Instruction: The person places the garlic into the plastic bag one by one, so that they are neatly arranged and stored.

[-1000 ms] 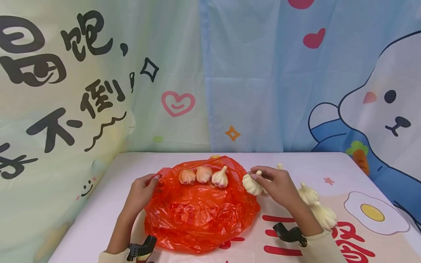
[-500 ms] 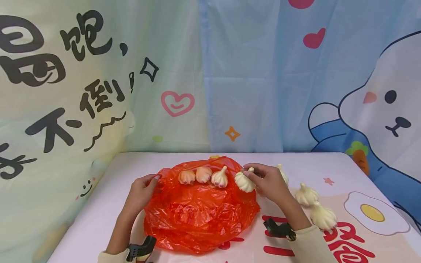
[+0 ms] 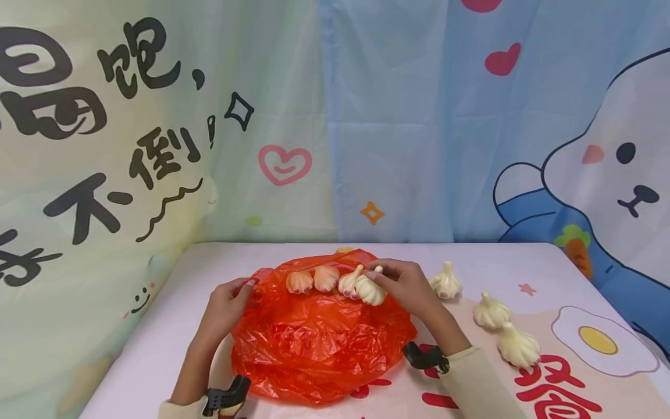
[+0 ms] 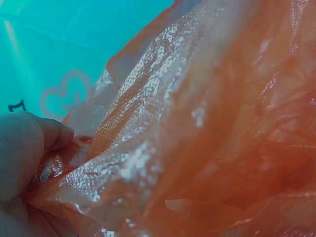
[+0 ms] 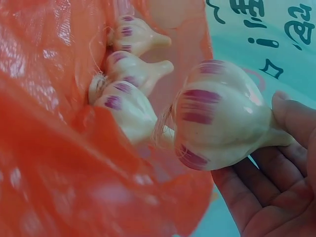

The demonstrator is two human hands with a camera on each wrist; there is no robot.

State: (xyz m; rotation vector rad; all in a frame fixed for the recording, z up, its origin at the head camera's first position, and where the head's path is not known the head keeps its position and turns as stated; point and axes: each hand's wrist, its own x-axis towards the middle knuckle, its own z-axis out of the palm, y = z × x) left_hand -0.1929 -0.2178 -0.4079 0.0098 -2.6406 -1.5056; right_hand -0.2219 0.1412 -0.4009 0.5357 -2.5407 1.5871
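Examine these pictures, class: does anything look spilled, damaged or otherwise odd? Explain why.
No spill or clear damage stands out. What looks odd is the garlic bulb in the right hand: its purple marks form blocky stripes on a smooth, glossy surface, so it may be a model.

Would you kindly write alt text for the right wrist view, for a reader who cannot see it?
A person's right hand holds a rounded, cream, purple-streaked garlic bulb by its stem. Three similar bulbs lie together inside a crinkled, translucent red plastic bag. Beyond is a blue-green fabric backdrop with dark lettering.
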